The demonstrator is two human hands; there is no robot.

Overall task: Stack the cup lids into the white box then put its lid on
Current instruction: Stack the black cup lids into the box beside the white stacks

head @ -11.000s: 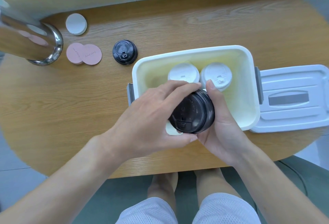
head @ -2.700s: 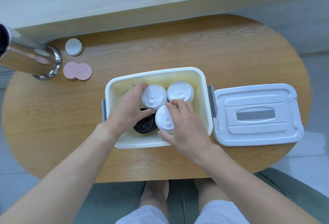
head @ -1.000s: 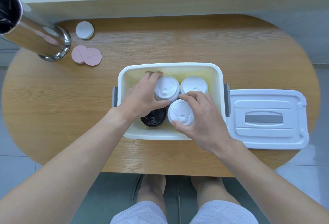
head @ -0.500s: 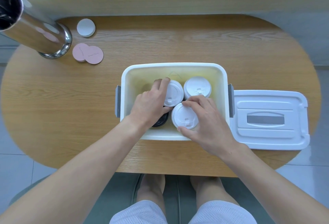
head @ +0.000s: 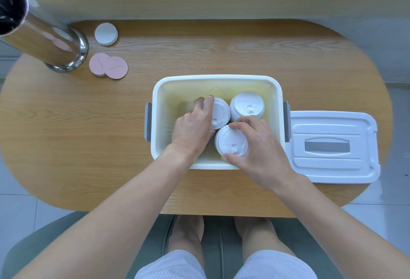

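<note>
My left hand (head: 192,131) has slid over the black lids and now hides them, fingers curled on the far-left white stack (head: 218,113). My right hand (head: 258,145) grips the near stack (head: 230,142) in the white box (head: 216,79). Its lid (head: 330,145) waits just beside (packing almost finished, I think). The writing on the pink coasters (head: 109,67) is too small to read.

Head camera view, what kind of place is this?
Probably a café or break area: an oval wooden table, round coasters beside a steel cylinder, and stacks of takeaway cup lids in a white box.
</note>
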